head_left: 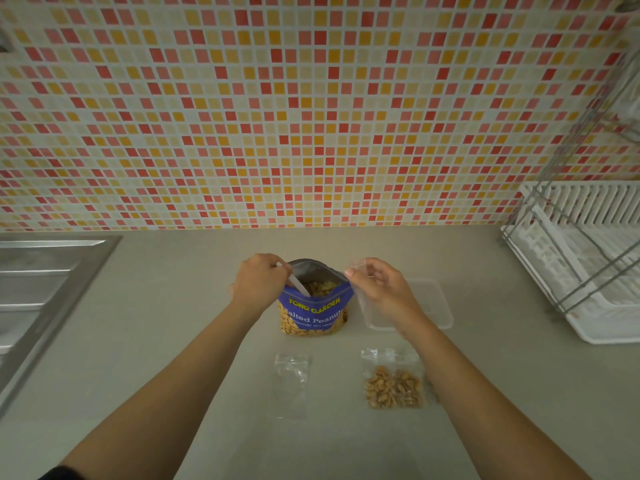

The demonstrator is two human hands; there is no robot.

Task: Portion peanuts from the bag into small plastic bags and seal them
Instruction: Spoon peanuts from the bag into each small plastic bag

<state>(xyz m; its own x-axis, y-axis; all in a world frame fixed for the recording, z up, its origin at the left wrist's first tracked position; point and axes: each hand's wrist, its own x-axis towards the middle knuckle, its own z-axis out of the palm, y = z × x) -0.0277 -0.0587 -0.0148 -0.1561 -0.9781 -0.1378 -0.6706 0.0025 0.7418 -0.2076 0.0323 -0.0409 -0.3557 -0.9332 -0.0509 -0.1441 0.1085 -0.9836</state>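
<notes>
While the left hand (259, 282) gripped a spoon (300, 287) in the peanut bag (313, 315) and the right hand (379, 287) pinched an empty pouch (360, 266) beside it, one filled pouch (393, 382) lay on the counter (173, 341) — a spare pouch (291, 382) unfilled.

Dish rack (581, 271) — right-side obstacle

Peanut bag (313, 308) blue w/ yellow txt, wall tiles (311, 116) red/orange/cream mosaic, rack (606, 337) white.

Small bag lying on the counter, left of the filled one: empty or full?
Empty: the clear bag lies flat with no peanuts visible inside, unlike the filled bag to its right.
</notes>
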